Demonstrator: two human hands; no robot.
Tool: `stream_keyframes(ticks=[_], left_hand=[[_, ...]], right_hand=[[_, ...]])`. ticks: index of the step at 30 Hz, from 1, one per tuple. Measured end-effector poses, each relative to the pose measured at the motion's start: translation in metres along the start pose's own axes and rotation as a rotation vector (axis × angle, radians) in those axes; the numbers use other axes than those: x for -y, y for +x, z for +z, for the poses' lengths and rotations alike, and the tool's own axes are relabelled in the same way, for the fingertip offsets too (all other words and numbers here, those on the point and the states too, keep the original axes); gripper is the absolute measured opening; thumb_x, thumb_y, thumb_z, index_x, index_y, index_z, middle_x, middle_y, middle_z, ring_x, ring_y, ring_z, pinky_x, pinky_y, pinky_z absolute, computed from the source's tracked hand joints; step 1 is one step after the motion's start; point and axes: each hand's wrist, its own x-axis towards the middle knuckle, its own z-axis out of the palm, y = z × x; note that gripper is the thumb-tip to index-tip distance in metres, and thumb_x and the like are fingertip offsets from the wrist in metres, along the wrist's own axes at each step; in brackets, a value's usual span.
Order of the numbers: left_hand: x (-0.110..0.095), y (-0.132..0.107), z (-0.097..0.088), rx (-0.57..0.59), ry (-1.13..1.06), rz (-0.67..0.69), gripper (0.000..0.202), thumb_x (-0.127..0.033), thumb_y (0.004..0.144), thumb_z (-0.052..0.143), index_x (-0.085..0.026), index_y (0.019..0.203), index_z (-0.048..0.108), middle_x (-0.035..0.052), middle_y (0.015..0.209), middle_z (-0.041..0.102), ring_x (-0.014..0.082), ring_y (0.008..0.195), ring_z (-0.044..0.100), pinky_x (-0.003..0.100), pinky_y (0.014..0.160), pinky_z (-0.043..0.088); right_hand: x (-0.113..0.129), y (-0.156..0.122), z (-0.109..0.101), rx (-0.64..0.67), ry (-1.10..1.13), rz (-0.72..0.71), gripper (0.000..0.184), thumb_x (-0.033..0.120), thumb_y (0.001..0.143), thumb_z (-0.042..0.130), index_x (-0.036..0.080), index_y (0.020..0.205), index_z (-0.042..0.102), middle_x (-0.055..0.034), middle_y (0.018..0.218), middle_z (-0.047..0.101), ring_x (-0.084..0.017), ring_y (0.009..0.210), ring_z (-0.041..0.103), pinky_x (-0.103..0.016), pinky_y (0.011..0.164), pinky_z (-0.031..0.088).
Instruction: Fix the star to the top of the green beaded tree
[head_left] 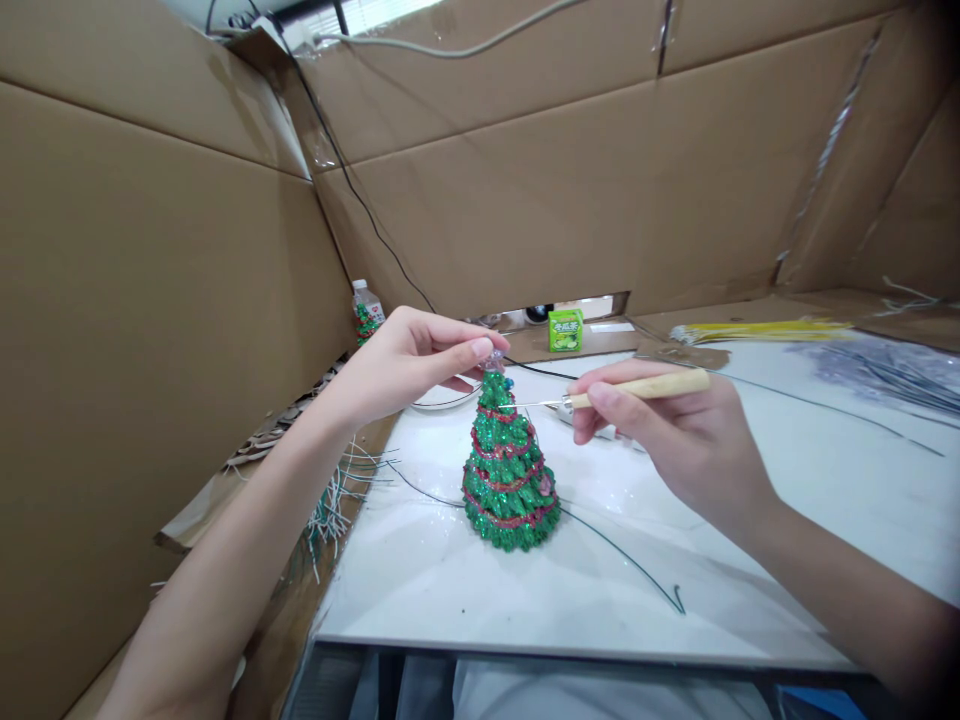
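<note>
A small green glitter Christmas tree (510, 470) with red garland bands stands upright on the white tabletop (750, 520). My left hand (409, 355) pinches a small pale ornament at the tree's tip, fingers closed. My right hand (675, 420) grips a wooden-handled awl (645, 388) like a pen. Its thin metal point reaches left to the upper part of the tree. A thin dark wire (630, 565) lies on the table from the tree's base toward the front.
Cardboard walls (150, 300) enclose the table on the left and back. A green drink carton (565, 330) and a plastic bottle (365, 310) stand at the back. Yellow strips (757, 330) and silvery wires (885, 370) lie at the right; cut wire bits (330, 500) at the left edge.
</note>
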Motion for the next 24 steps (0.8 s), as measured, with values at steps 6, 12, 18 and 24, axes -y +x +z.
stream_keyframes(ticks=[6, 12, 18, 24], left_hand=[[-0.0002, -0.0002, 0.0004, 0.003, -0.014, 0.006, 0.032, -0.041, 0.082, 0.065, -0.019, 0.103, 0.073, 0.0066, 0.099, 0.075, 0.0179, 0.09, 0.07, 0.023, 0.072, 0.059], [-0.0008, -0.0006, 0.0011, -0.009, -0.001, -0.002, 0.033, -0.042, 0.081, 0.065, -0.019, 0.103, 0.073, 0.007, 0.099, 0.075, 0.0186, 0.09, 0.07, 0.023, 0.072, 0.059], [-0.0002, -0.0003, 0.0006, -0.002, -0.017, 0.002, 0.032, -0.041, 0.081, 0.065, -0.019, 0.103, 0.074, 0.0067, 0.098, 0.075, 0.0182, 0.089, 0.07, 0.023, 0.072, 0.059], [0.0002, -0.0003, 0.0006, -0.004, -0.016, 0.0, 0.032, -0.041, 0.081, 0.065, -0.019, 0.103, 0.073, 0.0066, 0.098, 0.075, 0.018, 0.09, 0.07, 0.023, 0.072, 0.059]], right_hand=[[-0.0004, -0.0003, -0.0004, 0.001, -0.009, -0.01, 0.019, 0.03, 0.088, 0.06, 0.018, 0.078, 0.071, -0.0018, 0.065, 0.066, -0.011, 0.058, 0.063, -0.022, 0.052, 0.053], [-0.0004, -0.0002, -0.0011, 0.003, -0.022, -0.01, 0.02, 0.031, 0.088, 0.059, 0.018, 0.077, 0.071, -0.0022, 0.066, 0.066, -0.011, 0.058, 0.062, -0.022, 0.052, 0.053], [-0.0003, -0.0001, -0.0006, 0.006, -0.01, -0.008, 0.019, 0.029, 0.088, 0.059, 0.018, 0.078, 0.071, -0.0016, 0.065, 0.065, -0.01, 0.058, 0.063, -0.021, 0.052, 0.052], [0.0001, -0.0009, -0.0008, 0.008, -0.008, -0.015, 0.02, 0.027, 0.088, 0.059, 0.018, 0.076, 0.071, -0.0014, 0.066, 0.066, -0.01, 0.058, 0.062, -0.021, 0.052, 0.052]])
